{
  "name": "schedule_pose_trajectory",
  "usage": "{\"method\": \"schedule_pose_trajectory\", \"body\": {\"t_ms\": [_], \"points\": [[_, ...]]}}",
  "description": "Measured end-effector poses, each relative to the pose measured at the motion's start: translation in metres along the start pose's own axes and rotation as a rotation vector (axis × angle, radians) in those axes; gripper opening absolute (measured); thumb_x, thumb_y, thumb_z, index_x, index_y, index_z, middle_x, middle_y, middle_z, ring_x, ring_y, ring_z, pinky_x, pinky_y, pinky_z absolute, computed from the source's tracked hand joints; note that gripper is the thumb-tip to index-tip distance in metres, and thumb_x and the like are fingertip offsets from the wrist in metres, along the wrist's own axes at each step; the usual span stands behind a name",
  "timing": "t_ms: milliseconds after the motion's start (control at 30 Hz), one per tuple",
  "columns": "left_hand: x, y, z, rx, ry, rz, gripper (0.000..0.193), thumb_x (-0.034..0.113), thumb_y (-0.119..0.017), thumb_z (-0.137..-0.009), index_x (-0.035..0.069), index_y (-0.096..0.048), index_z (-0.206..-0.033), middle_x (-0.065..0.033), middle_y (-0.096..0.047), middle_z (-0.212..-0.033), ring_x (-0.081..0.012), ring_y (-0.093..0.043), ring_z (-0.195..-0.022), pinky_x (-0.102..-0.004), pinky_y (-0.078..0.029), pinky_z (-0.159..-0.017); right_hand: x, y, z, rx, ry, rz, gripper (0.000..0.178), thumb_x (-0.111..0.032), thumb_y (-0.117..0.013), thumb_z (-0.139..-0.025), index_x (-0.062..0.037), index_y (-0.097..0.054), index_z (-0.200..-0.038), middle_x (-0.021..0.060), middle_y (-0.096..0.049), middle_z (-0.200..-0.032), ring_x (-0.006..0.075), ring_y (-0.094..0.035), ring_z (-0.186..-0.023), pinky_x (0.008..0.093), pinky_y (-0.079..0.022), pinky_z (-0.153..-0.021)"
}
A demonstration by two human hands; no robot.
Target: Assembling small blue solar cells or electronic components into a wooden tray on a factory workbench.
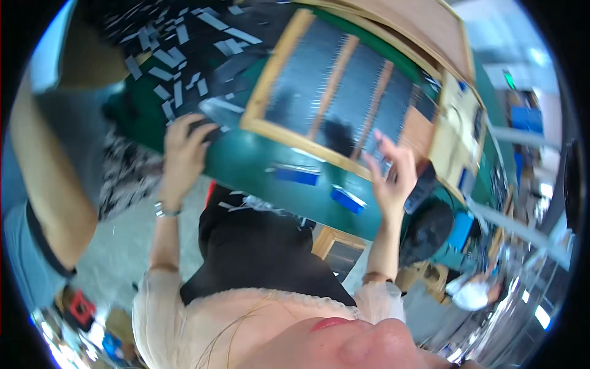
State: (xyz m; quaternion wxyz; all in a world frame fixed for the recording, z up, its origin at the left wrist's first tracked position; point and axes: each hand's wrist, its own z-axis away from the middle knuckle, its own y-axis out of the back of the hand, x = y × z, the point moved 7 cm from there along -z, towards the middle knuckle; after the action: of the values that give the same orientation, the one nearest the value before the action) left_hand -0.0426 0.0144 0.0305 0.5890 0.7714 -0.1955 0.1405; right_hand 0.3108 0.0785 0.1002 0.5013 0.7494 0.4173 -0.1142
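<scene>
A wooden-framed tray [258, 111] lies tilted on the green table [239, 160], its dark panels parted by wooden strips lined with rows of small pieces. My left hand [184, 144] is at the table's near edge, left of the tray, its fingers curled round a small dark thing [204, 126] too blurred to name. My right hand [396, 175] hovers at the tray's near right corner, fingers spread, holding nothing visible. Between my hands, a blue block with a silvery edge [297, 176] lies on the table, and a second blue block [348, 200] sits nearer my right hand.
Many loose grey strips [166, 58] are scattered over dark material at the far left. A clear plastic piece [221, 111] is by my left hand. Another person's arm [52, 172] is at the left. A light wooden box [455, 135] stands beyond the tray, right.
</scene>
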Motion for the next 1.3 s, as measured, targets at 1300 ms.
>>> {"method": "schedule_pose_trajectory", "body": {"t_ms": [1300], "points": [[0.111, -0.061, -0.003, -0.271, 0.403, 2.097, 0.054, 0.010, -0.063, -0.094, 0.011, -0.038, -0.142, -0.0204, -0.056, -0.130, -0.0244, -0.057, -0.114, -0.0409, -0.043, -0.104, 0.030, 0.006, -0.057, -0.217, -0.261, 0.001, 0.039, -0.028, -0.038, -0.104, -0.0060, -0.067, -0.118, 0.0126, -0.061, -0.114, 0.0264, -0.056, -0.111, 0.0357, -0.042, -0.099]]}}
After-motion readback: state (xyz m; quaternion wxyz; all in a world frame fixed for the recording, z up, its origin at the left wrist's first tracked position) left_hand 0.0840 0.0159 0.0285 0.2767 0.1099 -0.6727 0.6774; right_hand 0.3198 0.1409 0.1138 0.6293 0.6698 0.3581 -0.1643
